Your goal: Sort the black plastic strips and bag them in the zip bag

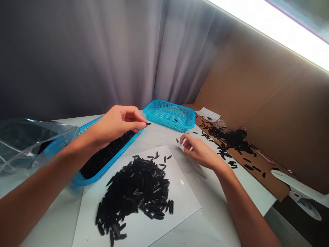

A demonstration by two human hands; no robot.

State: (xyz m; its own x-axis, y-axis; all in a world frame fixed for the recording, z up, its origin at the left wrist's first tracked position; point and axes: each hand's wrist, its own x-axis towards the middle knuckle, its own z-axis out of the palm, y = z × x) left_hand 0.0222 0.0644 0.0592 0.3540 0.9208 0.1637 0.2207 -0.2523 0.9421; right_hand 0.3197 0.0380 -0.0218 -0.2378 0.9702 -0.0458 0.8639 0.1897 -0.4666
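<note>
My left hand (123, 120) is closed, pinching a small, slim black piece (148, 123) between thumb and fingertips above the table. Its forearm passes over a blue basket (102, 174) filled with dark pieces. My right hand (194, 146) curls around a slim, pale tool with a dark pointed tip (177, 141), like a craft knife; most of it is hidden by the fingers. Between my arms, a heap of narrow black pieces (138, 185) lies on a white board (177, 206).
Behind my hands stands a second blue basket (189, 127) with a few dark bits inside. Scattered black pieces (231, 139) and a paper sheet (208, 114) lie along the brown board at right. Clear plastic (28, 144) covers the left side; a grey curtain (123, 51) hangs behind.
</note>
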